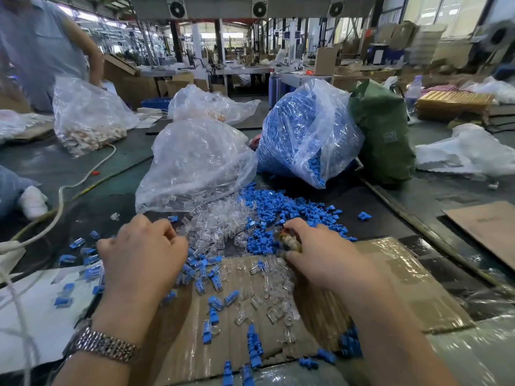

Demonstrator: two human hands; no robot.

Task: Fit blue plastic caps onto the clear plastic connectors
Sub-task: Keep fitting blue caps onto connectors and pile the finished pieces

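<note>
Factory hall, ceiling fans, bright windows, stacked cardboard boxes, worktables

Loose blue caps lie heaped just beyond the right grip, spilling from a clear bag of blue caps farther off. Clear connectors form a pile between the two grips, ahead of the left grip. Capped connectors lie scattered flat, nearer than both grips.
</note>
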